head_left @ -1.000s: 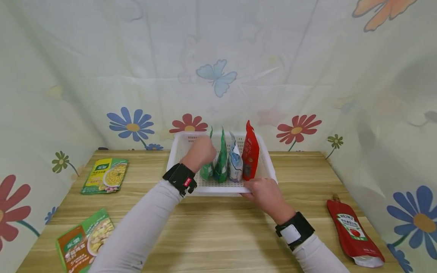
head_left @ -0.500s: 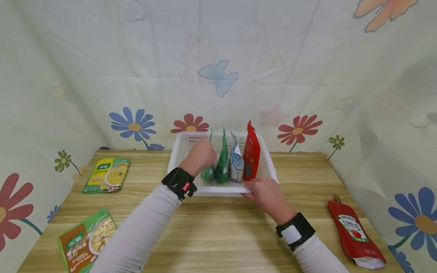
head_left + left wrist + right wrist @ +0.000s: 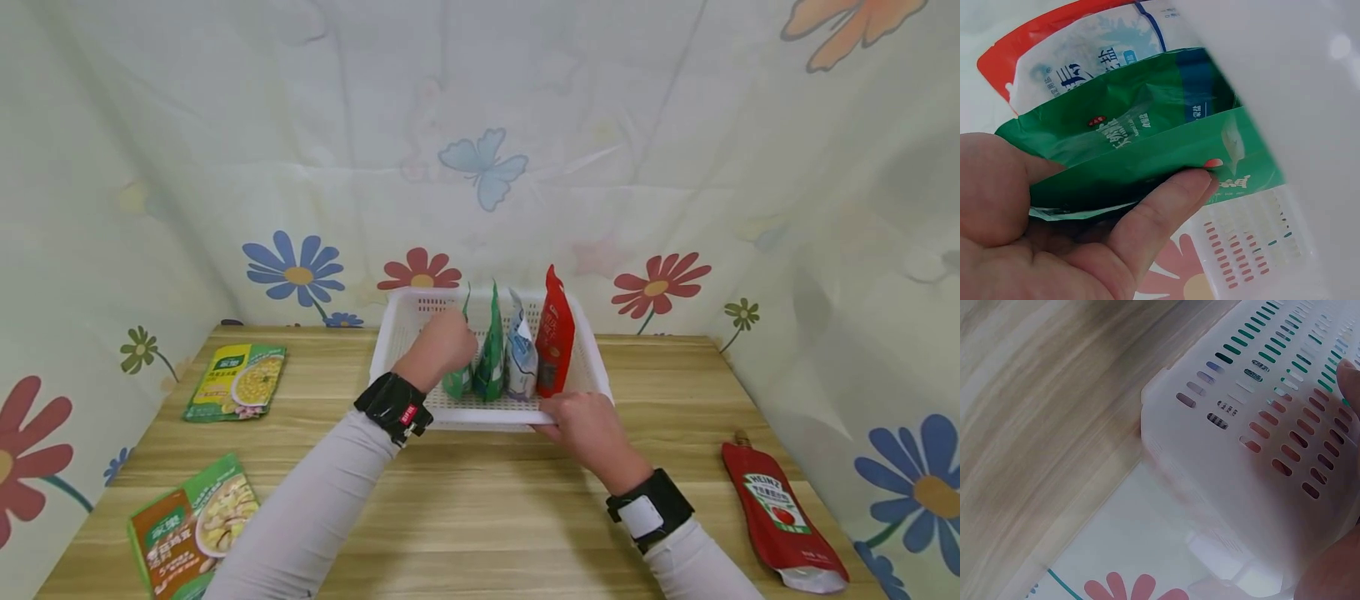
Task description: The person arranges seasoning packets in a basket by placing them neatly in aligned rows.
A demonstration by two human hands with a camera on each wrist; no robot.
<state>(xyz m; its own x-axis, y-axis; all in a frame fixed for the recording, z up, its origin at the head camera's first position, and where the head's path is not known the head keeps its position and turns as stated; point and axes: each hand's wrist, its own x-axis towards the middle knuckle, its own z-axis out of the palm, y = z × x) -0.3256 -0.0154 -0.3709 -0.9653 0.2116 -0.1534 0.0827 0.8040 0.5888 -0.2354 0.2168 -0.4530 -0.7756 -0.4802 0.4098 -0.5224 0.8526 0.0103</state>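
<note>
A white perforated basket (image 3: 480, 416) stands at the back of the table with several packets upright in a row inside. My left hand (image 3: 442, 342) reaches over its left side and pinches the leftmost green packet (image 3: 1147, 162) between thumb and fingers. Right of it stand another green packet (image 3: 491, 358), a white and blue salt packet (image 3: 521, 362) and a taller red packet (image 3: 555, 337). My right hand (image 3: 588, 429) grips the basket's front rim near the right corner. In the right wrist view the basket wall (image 3: 1204, 469) fills much of the picture, and little of that hand shows.
A yellow and green soup packet (image 3: 236, 383) lies at the back left of the wooden table (image 3: 465, 517). Nearer on the left is a brown and green packet (image 3: 187, 529), partly behind the left sleeve. A red Heinz pouch (image 3: 780, 517) lies far right. Flowered cloth (image 3: 480, 225) surrounds the table.
The view shifts slightly. Both hands keep their places at the basket, and the packets show no clear movement.
</note>
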